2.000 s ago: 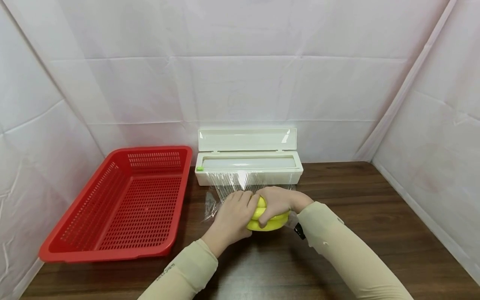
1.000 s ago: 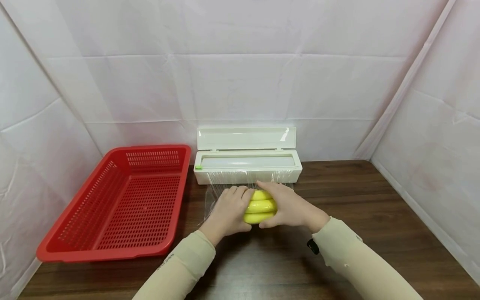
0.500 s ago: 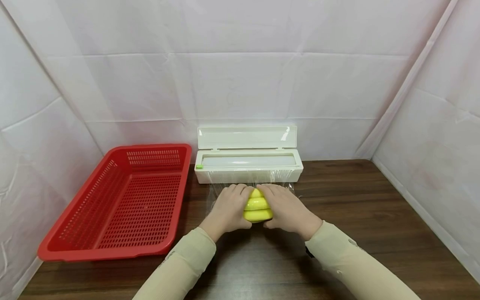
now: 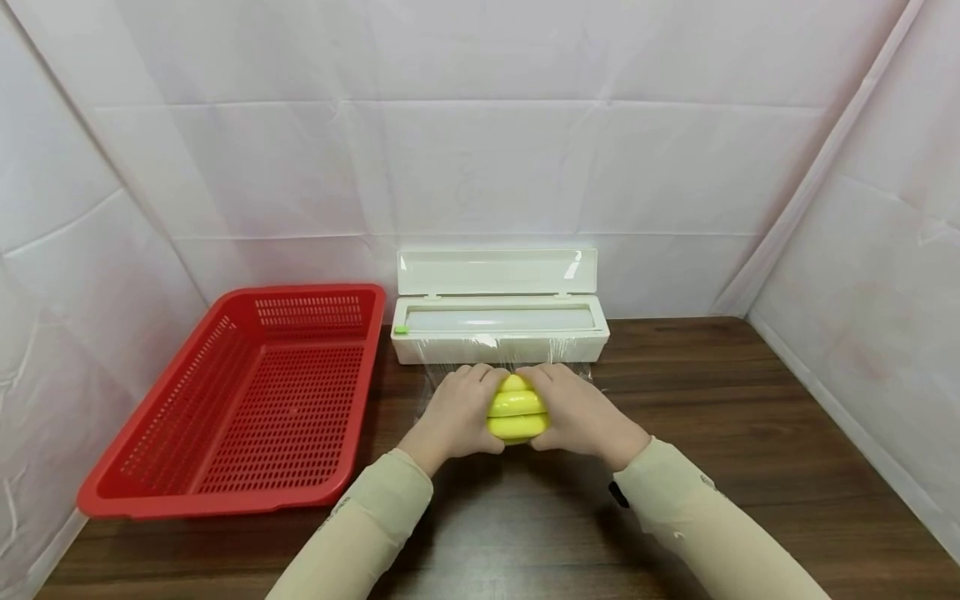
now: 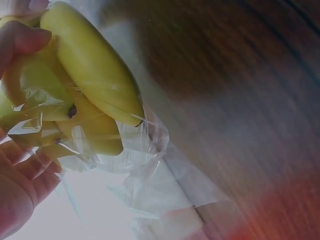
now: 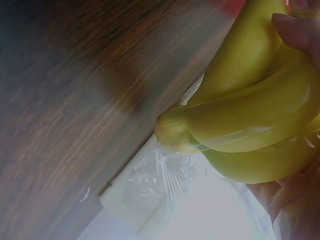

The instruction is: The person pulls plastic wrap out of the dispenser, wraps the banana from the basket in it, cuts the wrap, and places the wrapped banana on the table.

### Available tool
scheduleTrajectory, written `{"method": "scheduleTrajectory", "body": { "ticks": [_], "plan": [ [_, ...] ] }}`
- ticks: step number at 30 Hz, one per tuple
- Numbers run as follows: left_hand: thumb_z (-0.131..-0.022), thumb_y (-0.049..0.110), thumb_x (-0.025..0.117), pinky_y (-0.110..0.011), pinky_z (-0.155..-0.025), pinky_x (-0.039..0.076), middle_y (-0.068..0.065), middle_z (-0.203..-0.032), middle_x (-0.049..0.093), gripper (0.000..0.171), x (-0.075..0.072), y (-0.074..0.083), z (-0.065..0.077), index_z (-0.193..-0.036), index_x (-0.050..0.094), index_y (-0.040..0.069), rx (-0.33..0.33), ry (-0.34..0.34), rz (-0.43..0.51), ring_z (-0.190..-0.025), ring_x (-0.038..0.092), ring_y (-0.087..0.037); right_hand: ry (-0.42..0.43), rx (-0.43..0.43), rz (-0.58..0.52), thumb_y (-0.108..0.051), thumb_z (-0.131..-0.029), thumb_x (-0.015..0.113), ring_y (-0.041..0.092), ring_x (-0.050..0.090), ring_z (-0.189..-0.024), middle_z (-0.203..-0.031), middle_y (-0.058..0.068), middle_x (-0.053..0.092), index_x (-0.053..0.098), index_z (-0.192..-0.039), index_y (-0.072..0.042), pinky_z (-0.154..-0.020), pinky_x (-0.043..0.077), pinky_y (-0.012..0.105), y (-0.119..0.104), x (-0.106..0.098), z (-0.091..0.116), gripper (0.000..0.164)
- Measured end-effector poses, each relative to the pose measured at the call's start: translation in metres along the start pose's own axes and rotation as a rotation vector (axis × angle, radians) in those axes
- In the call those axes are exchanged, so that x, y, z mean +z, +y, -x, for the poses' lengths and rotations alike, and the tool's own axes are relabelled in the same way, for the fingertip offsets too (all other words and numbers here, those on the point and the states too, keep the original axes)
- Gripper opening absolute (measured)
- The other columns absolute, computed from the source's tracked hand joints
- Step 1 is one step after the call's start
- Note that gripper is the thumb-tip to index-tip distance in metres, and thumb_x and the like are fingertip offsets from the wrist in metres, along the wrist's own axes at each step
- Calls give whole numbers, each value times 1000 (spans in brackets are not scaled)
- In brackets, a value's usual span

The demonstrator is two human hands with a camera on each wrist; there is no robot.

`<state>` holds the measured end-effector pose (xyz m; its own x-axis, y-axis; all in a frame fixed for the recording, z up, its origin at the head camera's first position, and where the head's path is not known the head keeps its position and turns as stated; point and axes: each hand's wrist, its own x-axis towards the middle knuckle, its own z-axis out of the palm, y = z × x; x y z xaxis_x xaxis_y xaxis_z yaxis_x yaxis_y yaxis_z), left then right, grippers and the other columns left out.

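Yellow bananas [image 4: 517, 404] against a dark brown, wood-grained table [image 4: 750, 400]
From the bananas, slotted red basket [image 4: 351, 417] at nine o'clock; white wrap dispenser [image 4: 498, 350] at twelve, slider [image 4: 401, 330] lime green, film [image 6: 145, 182] colourless; dark-printed cream sleeves [image 4: 382, 508] at eight and four; pinkish-white cloth backdrop [image 4: 480, 167].

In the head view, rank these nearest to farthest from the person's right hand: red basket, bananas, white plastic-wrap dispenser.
From the right hand:
1. Bananas: in its grip, on its left.
2. White plastic-wrap dispenser: just beyond, ahead and slightly left.
3. Red basket: farthest, well to the left.
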<state>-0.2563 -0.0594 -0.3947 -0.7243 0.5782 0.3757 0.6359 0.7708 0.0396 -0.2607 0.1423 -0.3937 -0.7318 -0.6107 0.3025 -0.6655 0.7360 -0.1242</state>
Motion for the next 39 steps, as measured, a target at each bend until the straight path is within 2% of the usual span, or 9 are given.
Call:
{"method": "scheduleTrajectory", "body": {
  "ticks": [6, 11, 14, 19, 22, 25, 28, 32, 39],
  "plan": [
    [-55, 38, 84, -32, -81, 48, -2, -105, 61, 77, -3, 0, -1, -120, 54, 10, -3, -23, 15, -91, 56, -17, 5, 11, -43, -31, -59, 84, 19, 53, -100, -112, 5, 57, 49, -130, -7, -85, 46, 35, 1, 0, 1, 83],
    [-55, 39, 83, -32, -82, 48, -2, -107, 61, 79, -6, 0, -2, -122, 54, 11, -25, -59, 21, -91, 56, -17, -19, 20, -85, -44, -57, 87, 21, 52, -105, -118, 7, 56, 45, -134, -7, -90, 45, 38, 2, -1, 2, 96],
    [-55, 39, 83, -33, -82, 49, -3, -107, 61, 80, -6, -1, -2, -123, 54, 10, -35, -68, 31, -92, 56, -18, -24, 18, -120, -48, -54, 87, 19, 52, -102, -114, 4, 56, 42, -135, -9, -88, 45, 36, 2, -2, 2, 101],
    [-54, 40, 83, -32, -81, 49, -2, -106, 62, 80, -6, -2, -2, -123, 55, 10, -40, -77, 63, -91, 56, -18, 8, 2, -179, -43, -57, 86, 12, 50, -90, -103, -3, 56, 46, -128, -12, -80, 44, 31, 3, -1, 1, 87],
    [-54, 41, 84, -31, -81, 49, -2, -105, 62, 79, -8, -3, -2, -122, 56, 10, -49, -83, 100, -90, 56, -17, 26, 0, -180, -42, -59, 84, 14, 52, -94, -108, 0, 57, 49, -125, -12, -82, 45, 33, 3, 0, 1, 80],
    [-54, 42, 84, -32, -80, 49, -2, -103, 62, 79, -9, -3, -3, -121, 57, 10, -63, -90, 140, -89, 56, -18, 29, 13, -190, -42, -62, 83, 16, 52, -100, -120, 4, 52, 50, -126, -11, -86, 47, 34, 3, 0, 2, 79],
    [-55, 42, 84, -31, -78, 49, -2, -102, 62, 79, -11, -4, -4, -121, 58, 9, -73, -102, 169, -88, 57, -18, 31, 24, -197, -43, -63, 82, 15, 52, -101, -125, 5, 48, 50, -128, -10, -86, 48, 34, 2, 0, 2, 80],
    [-55, 39, 83, -31, -76, 49, -2, -100, 63, 77, -12, -6, -5, -121, 58, 8, -89, -122, 199, -86, 57, -17, 36, 34, -202, -43, -63, 81, 12, 52, -96, -119, 2, 52, 51, -129, -10, -83, 48, 32, 4, 0, 2, 80],
    [-55, 33, 81, -29, -76, 48, -1, -100, 63, 75, -13, -8, -7, -122, 59, 7, -111, -153, 259, -84, 56, -15, 49, 38, -263, -43, -65, 81, 8, 50, -90, -106, -8, 53, 50, -119, -22, -78, 46, 29, 7, 1, 1, 66]
  ]
}}
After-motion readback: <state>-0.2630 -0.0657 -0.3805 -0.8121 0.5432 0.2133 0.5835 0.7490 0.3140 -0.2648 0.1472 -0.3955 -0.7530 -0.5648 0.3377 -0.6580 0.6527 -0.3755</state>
